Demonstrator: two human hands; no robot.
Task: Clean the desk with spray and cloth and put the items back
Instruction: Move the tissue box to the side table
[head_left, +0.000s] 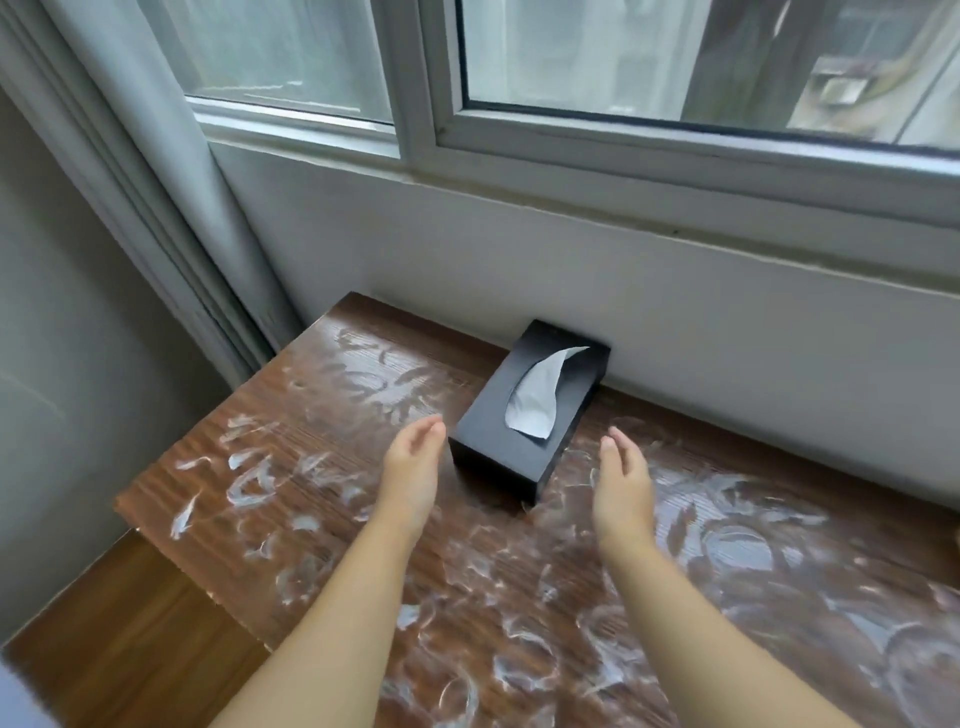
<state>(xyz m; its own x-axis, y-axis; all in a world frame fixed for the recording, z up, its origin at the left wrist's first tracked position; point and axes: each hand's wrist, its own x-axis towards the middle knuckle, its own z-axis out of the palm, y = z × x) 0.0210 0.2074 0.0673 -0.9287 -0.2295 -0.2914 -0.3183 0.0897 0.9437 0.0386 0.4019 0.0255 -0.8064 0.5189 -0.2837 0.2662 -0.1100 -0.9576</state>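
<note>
We see the window (675, 78) across the top, with a grey curtain (156, 182) hanging at its left side; below it runs a white wall (623, 291). The brown wooden table (322, 519) stands against that wall; its surface is covered with whitish wet streaks (249, 483) from the left edge to the right edge. A black tissue box (498, 457) lies on the table at an angle, its far corner touching the wall; one white tissue (540, 400) stands out of the top slot. Our left hand (410, 467) hovers just beside the near left side of the box, fingers straight and together, holding nothing; our right hand (621, 478) hovers near the right side, palm facing inward, fingers likewise straight, holding nothing. Neither hand touches the box.
</note>
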